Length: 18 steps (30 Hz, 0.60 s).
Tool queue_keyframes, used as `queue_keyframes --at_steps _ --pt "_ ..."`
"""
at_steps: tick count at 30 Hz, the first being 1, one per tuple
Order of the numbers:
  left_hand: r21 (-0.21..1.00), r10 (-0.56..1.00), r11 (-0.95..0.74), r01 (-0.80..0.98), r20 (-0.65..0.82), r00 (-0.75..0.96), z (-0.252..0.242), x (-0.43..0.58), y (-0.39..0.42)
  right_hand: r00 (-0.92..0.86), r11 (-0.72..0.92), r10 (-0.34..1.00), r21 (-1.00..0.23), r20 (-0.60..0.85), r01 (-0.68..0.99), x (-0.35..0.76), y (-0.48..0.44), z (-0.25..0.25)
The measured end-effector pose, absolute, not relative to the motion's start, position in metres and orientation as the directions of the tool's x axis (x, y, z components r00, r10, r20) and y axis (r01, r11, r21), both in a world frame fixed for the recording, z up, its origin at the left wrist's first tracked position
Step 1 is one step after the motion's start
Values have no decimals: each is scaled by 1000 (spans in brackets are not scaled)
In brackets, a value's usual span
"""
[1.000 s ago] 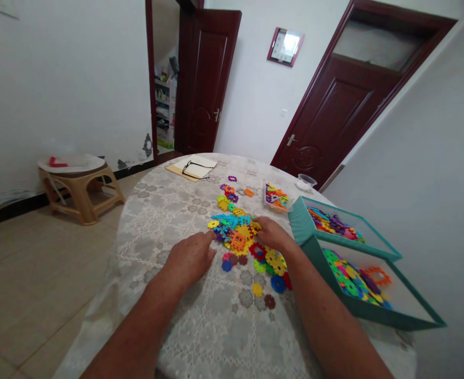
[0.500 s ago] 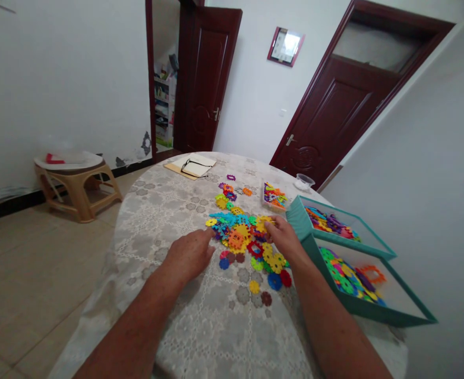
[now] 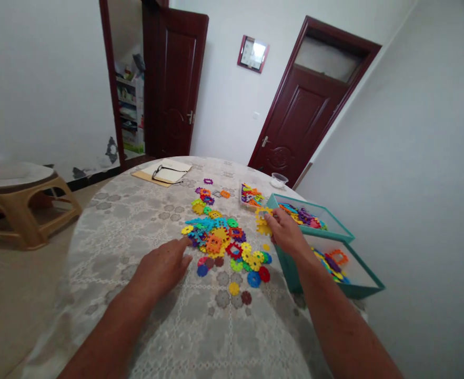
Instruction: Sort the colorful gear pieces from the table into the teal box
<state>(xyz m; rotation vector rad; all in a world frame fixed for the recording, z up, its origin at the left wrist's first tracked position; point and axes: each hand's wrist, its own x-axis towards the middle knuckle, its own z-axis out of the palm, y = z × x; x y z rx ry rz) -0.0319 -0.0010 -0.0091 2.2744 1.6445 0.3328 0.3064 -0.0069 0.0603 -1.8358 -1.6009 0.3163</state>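
1. Head view, right hand: the right hand [image 3: 286, 236] was over the right side of the bench, at the near-left corner of the farther teal box. Its grip was pinched, with thumb and fingertips closed on a cluster of yellow toothed plastic pieces [image 3: 262, 221], flat and gear-edged.
2. Left hand: the left hand [image 3: 161, 269] lay palm down on the cloth, its grip loose and spread, holding nothing. The index finger stretched towards the left edge of the pile; whether it touched a piece could not be told.
3. Between the hands lay a pile of bright flat plastic pieces [image 3: 224, 242]: toothed wheels, round discs and square frames in yellow, orange, blue, green, red and purple. A few discs sat apart on the near side.
4. The round bench [image 3: 109, 226] wore a pale lace-textured cloth with grey flower-like patches.
5. The farther teal box [image 3: 295, 200] and a nearer teal box [image 3: 290, 268], both shallow and rectangular, held more coloured pieces.
6. Further back stood a small clear plastic tray [image 3: 250, 193] of pieces, a small clear bowl [image 3: 278, 180], and an open notebook [image 3: 164, 172] with dark-framed glasses lying on it.
7. On the tiled floor to the left stood a tan plastic stool [image 3: 22, 208].
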Motion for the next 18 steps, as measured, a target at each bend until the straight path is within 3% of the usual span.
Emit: queue_keyframes --at_steps 7,11,15,18 --pt "353 947 -290 890 -26 319 -5 -33 -3 464 -264 796 -466 390 845 399 20 94" --pt "370 945 -301 879 -9 327 -1 -33 -6 464 -367 768 -290 442 884 427 25 95" --pt "381 946 -301 874 7 323 1 -31 -7 244 -165 789 -187 564 968 400 13 85" --pt "377 951 -281 882 -10 308 0 -28 -7 6 121 891 -249 454 961 345 -4 67"
